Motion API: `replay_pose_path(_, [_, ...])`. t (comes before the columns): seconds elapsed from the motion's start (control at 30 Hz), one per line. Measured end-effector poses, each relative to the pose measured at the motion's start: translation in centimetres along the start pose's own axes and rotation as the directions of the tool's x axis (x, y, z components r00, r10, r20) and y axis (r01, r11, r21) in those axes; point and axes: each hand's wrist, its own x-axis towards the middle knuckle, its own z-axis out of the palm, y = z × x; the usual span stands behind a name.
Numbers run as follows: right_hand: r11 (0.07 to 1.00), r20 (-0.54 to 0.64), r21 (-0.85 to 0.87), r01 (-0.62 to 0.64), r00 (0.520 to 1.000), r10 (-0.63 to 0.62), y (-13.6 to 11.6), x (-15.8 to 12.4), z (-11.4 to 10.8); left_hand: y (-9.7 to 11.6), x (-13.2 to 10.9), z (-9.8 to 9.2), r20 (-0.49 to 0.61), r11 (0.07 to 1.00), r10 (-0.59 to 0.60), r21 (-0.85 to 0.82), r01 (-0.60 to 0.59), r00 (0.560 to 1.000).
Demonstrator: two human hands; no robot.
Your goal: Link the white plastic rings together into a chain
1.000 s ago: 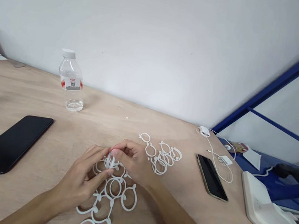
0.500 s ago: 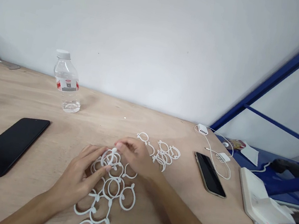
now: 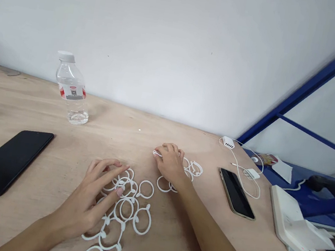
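Several white plastic rings with small knobs, like shower curtain rings, lie in a loose, overlapping pile (image 3: 126, 209) at the middle front of the table. My left hand (image 3: 92, 194) rests at the left of that pile, palm down, thumb and fingers apart, with fingertips over the upper rings. Farther back and to the right, my right hand (image 3: 170, 161) is over a smaller group of white rings (image 3: 195, 168). Its fingers curl down, and part of one ring shows by the leftmost fingertip. What lies under the fingers is hidden.
A water bottle (image 3: 73, 92) stands at back left, behind a large black tablet or phone (image 3: 7, 164). At right lie a smaller phone (image 3: 235, 193), a white charger (image 3: 228, 143) with cables, and a white device (image 3: 293, 228) near the table's right edge.
My right hand has moved away from the left hand, back and right onto the smaller ring group. The left fingers have spread, and the ring held upright between the hands has left that place.
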Motion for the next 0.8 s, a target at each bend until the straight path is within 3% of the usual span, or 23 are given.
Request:
replay_pose_path(0.17, [0.979, -0.013, 0.199, 0.035, 0.999, -0.033, -2.3, 0.1, -0.7, -0.1, 0.0, 0.0, -0.013, 0.999, -0.044, 0.012, 0.044, 0.999])
replay_pose_path(0.23, [0.923, 0.039, 0.38, 0.056, 0.996, -0.076, -4.0, -0.3, -0.8, -0.2, 0.1, 0.0, -0.029, 0.997, -0.072, 0.001, 0.072, 0.997])
replay_pose_path(0.27, [0.849, 0.084, 0.528, 0.037, 0.992, -0.095, -4.9, -0.6, -0.8, -0.3, 0.1, 0.0, -0.045, 0.996, -0.09, -0.016, 0.09, 0.995])
replay_pose_path(0.33, [0.561, 0.204, 0.822, -0.099, 0.971, -0.127, -6.6, -1.3, -0.5, -0.4, 0.2, 0.1, -0.082, 0.986, -0.157, -0.075, 0.151, 0.984])
replay_pose_path(0.4, [0.26, 0.325, 0.925, -0.278, 0.933, -0.156, -7.9, -2.1, -0.1, -0.5, 0.2, 0.1, -0.091, 0.96, -0.251, -0.151, 0.236, 0.964])
replay_pose_path(0.43, [0.199, 0.363, 0.923, -0.331, 0.919, -0.157, -8.4, -2.4, 0.2, -0.4, 0.3, 0.0, -0.079, 0.945, -0.287, -0.185, 0.269, 0.955])
replay_pose_path(0.5, [0.194, 0.384, 0.914, -0.357, 0.915, -0.123, -8.8, -2.9, 0.8, -0.3, 0.3, -0.1, -0.048, 0.934, -0.287, -0.234, 0.269, 0.957])
replay_pose_path(0.67, [0.347, 0.259, 0.907, -0.238, 0.966, -0.014, -9.4, -3.5, 1.6, 0.4, 0.4, -0.5, -0.047, 0.964, -0.085, -0.256, 0.07, 0.995])
replay_pose_path(0.8, [0.381, 0.235, 0.902, -0.202, 0.971, -0.041, -10.3, -4.1, 1.0, 0.5, 0.5, -0.4, -0.03, 0.969, -0.022, -0.248, 0.014, 0.999])
